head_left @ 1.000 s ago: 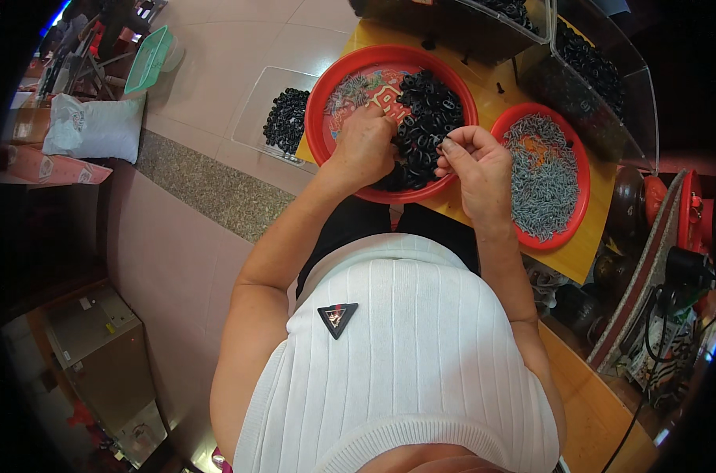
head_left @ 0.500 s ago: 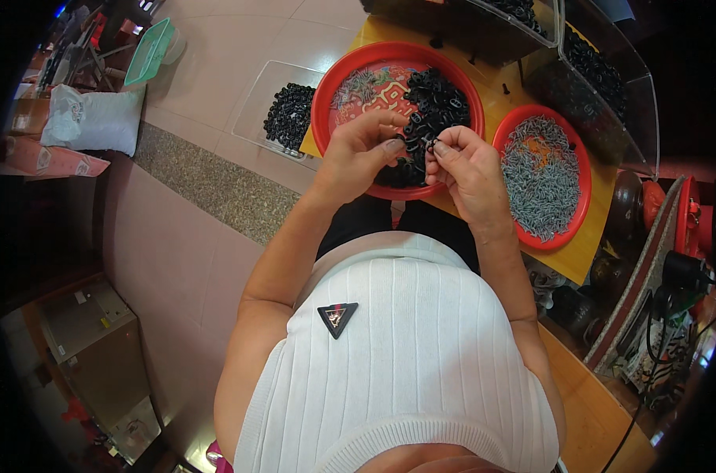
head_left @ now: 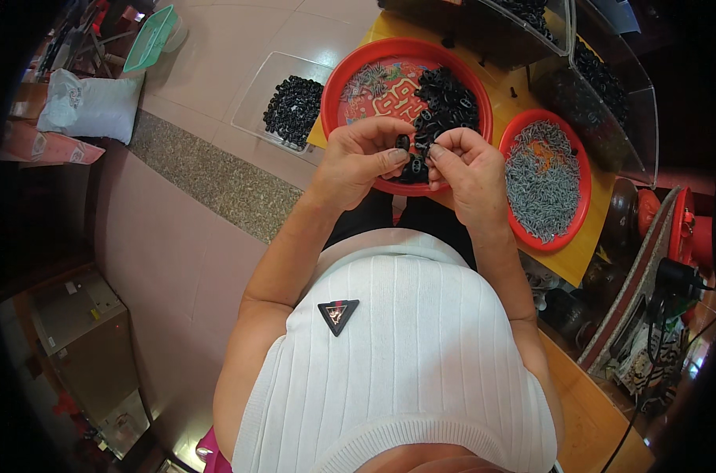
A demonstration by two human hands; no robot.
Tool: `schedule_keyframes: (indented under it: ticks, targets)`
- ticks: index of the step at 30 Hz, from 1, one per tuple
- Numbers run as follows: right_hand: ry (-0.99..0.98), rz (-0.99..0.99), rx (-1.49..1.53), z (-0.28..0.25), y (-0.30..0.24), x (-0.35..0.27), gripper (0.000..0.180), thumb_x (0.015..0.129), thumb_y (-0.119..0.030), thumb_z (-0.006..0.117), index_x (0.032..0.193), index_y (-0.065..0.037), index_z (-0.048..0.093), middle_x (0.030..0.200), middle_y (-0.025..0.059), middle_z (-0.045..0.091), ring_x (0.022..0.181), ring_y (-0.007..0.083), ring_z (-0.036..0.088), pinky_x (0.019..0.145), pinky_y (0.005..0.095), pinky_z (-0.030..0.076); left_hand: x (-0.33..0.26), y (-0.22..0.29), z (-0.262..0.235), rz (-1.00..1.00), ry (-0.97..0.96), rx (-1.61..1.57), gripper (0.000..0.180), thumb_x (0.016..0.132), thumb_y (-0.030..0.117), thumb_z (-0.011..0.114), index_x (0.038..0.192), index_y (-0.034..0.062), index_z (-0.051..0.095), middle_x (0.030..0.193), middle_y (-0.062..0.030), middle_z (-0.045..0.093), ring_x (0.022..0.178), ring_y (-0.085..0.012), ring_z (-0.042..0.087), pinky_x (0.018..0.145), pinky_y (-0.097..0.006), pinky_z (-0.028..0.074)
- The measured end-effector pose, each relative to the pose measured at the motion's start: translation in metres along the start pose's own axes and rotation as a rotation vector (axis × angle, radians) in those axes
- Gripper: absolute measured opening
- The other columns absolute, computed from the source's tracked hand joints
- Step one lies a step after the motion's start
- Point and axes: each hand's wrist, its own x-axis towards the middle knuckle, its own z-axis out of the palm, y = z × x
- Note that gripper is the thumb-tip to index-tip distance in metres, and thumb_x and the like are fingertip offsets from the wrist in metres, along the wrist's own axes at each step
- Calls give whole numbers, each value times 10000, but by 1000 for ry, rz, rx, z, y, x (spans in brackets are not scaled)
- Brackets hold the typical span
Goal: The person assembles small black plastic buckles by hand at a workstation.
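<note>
Over the near edge of a round red tray (head_left: pixel 331 88), my left hand (head_left: pixel 361 158) pinches a small black oval plastic piece (head_left: pixel 403 143) between thumb and fingers. Close beside it, my right hand (head_left: pixel 470 164) has thumb and forefinger pressed together; what sits in that pinch is too small to make out. Many black oval pieces (head_left: pixel 444 98) are heaped in the tray's right half. At its far left lies a small pile of grey screws (head_left: pixel 367 80). A second, smaller red tray (head_left: pixel 585 206) to the right holds many grey screws (head_left: pixel 543 197).
A clear plastic box (head_left: pixel 251 88) with black parts (head_left: pixel 295 110) stands left of the large tray. Clear bins (head_left: pixel 564 102) of black parts border the yellow tabletop (head_left: pixel 496 94) at the back right. A white sack (head_left: pixel 98 110) and a green basket (head_left: pixel 149 39) are far left.
The black oval piece in my left hand has turned and now shows more plainly. My hands stay close together; the trays sit slightly further right in view.
</note>
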Motion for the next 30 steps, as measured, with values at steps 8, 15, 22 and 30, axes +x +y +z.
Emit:
schedule_keyframes:
  ticks: [8,15,22,30]
  targets:
    - [-49,31,198,2,1,0,71,810,-57,533,818,14,533,652,33,550,530,62,516,490,175,448,-4,-6,4,35,79,49,290,726,-39,625,1003,-21,542,817,-67,601,674,-102,580,601,-213,490]
    - [-57,4,235,-1,0,-2,78,809,-56,531,828,20,531,663,44,555,539,67,520,492,181,449,-2,-5,3,-2,24,-116,251,757,-36,590,1004,-24,544,812,-98,598,682,-143,582,612,-234,490]
    - [-38,-8,129,0,-2,-5,72,805,-63,545,817,7,536,647,26,548,544,49,512,480,172,438,-1,-4,2,-9,-38,-255,277,776,-48,532,1052,-35,529,839,-120,574,717,-169,562,658,-254,480]
    - [-28,-34,54,1,-3,-5,67,805,-63,548,808,3,537,638,11,539,543,37,502,482,164,434,1,-6,1,-121,-81,-442,315,772,-39,523,1087,-39,511,870,-126,564,743,-170,551,669,-264,474]
